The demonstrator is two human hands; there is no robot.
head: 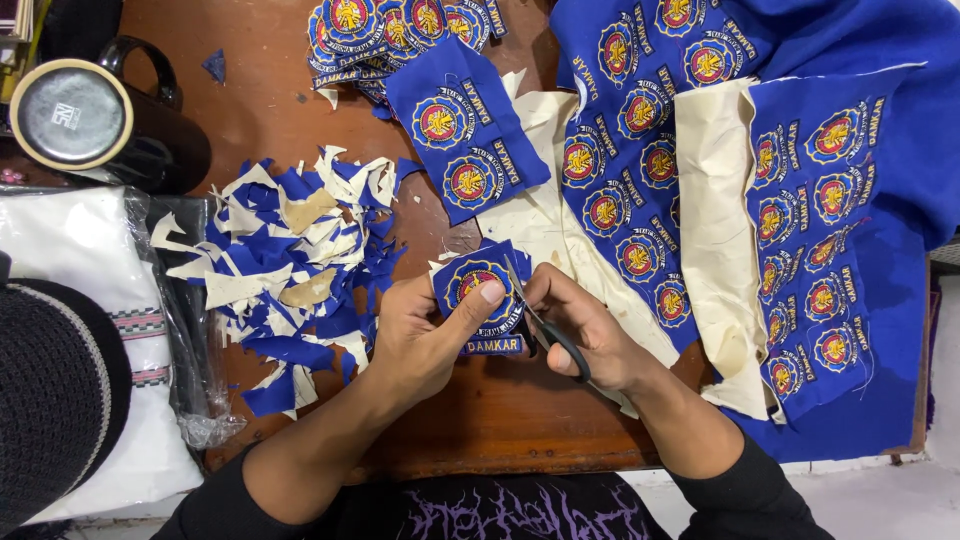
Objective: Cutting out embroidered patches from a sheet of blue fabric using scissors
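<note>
With the left hand (420, 335) pinching the embroidered patch (480, 290), the right hand's (590, 335) scissors (545, 325) (fingers closed through the handles) could nick the thumb or stitching.

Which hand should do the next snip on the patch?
Probably the right hand: it grips the scissors, blades at the blue patch. The left hand is pinching that patch.

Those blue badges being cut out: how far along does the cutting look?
Done: a stack of trimmed badges lies at the table's far edge, and a heap of blue and cream scraps lies left of the hands. In hand: the left hand holds one badge while the right hand works scissors along its edge. Left: long blue sheets of uncut badges on the right, plainly the larger share.
</note>
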